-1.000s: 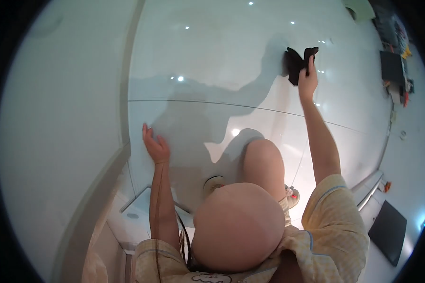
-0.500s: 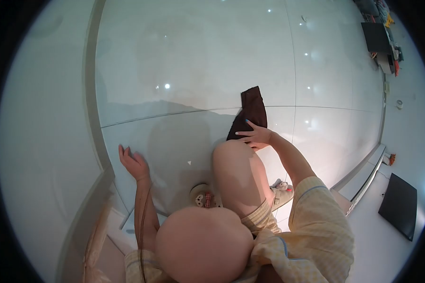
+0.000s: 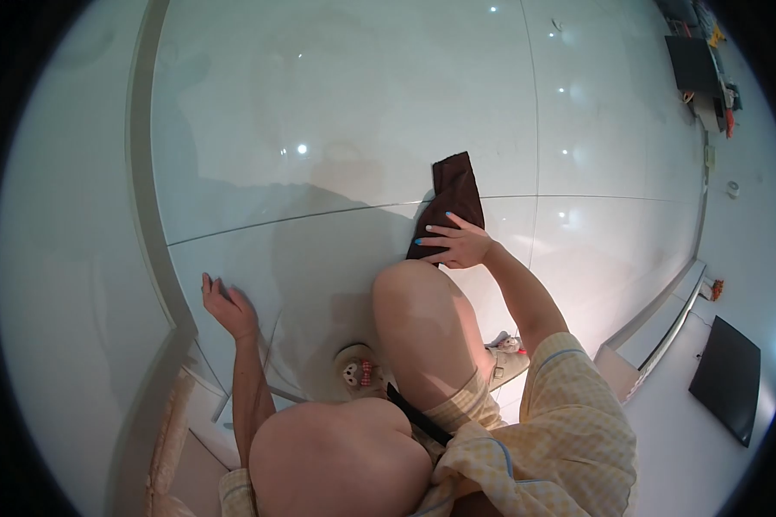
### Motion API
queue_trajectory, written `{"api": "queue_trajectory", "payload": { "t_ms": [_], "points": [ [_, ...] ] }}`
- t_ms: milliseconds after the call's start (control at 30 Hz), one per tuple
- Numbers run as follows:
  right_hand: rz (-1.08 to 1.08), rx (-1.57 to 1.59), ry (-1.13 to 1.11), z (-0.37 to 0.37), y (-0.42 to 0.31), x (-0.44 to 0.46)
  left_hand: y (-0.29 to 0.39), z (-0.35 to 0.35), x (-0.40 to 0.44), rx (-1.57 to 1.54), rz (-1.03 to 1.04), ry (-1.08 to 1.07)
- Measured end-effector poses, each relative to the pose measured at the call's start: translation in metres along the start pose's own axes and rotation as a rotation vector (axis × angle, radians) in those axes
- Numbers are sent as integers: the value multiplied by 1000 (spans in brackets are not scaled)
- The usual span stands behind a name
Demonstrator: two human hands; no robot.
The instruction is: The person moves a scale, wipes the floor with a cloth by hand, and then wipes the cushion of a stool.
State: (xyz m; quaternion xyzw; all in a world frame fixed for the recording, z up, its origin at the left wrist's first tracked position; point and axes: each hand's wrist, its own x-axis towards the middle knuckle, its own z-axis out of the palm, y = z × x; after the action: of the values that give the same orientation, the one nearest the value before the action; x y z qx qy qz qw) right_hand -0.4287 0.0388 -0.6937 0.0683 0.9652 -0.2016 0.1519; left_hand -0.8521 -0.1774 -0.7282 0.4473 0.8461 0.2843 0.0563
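A folded dark brown cloth (image 3: 451,191) lies on the glossy pale floor tiles. My right hand (image 3: 461,243) rests on its near part with the fingers spread, and covers some of it. Just in front of my bent knee, the cloth's far end sticks out past my fingers. Off to the left, my left hand (image 3: 230,312) is held near the wall's base, fingers loosely bent and a little apart, with nothing in it. Whether that hand touches the floor I cannot tell.
A grey skirting strip (image 3: 147,172) runs along the left wall. Below me are slippers with animal faces (image 3: 353,372). To the right stand a white cabinet (image 3: 651,349) and a black television screen (image 3: 726,379). A dark box-like object (image 3: 694,65) is at the far right.
My right hand now lies flatter and more spread over the cloth, and the cloth has shifted slightly. The whole view has turned a little. My left hand stays empty.
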Motion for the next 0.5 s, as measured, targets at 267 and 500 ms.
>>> {"api": "queue_trajectory", "payload": {
  "t_ms": [267,500],
  "points": [
    [266,3,87,5,-5,6,-10,3,-2,48,21,-21],
    [911,-60,564,8,19,9,-3,-1,-1,42,45,-15]
  ]
}}
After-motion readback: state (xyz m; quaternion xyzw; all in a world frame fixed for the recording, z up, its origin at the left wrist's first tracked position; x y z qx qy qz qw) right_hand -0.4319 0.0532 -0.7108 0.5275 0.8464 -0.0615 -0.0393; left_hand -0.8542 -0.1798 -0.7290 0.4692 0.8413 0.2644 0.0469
